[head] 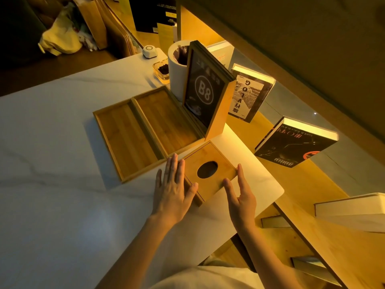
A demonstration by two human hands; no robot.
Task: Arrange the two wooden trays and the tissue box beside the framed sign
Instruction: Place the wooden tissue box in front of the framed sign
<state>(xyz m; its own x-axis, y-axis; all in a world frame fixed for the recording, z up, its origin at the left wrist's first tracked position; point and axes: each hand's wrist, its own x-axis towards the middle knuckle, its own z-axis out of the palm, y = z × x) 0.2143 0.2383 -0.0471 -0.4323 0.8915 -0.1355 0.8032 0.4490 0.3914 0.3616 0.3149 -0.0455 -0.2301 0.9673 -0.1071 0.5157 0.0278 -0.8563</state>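
A square wooden tissue box with an oval hole in its lid sits on the white table, just in front of the framed sign marked B8. Two shallow wooden trays lie side by side to the left of the sign: the left tray and the right tray, long edges touching. My left hand rests flat against the box's left side, fingers spread. My right hand touches the box's right front corner with fingers extended. Neither hand is closed around the box.
A white cylindrical bin stands behind the sign, with a glass ashtray and a small white device beyond. Books stand on a wooden ledge at right. The table's edge runs close to the box.
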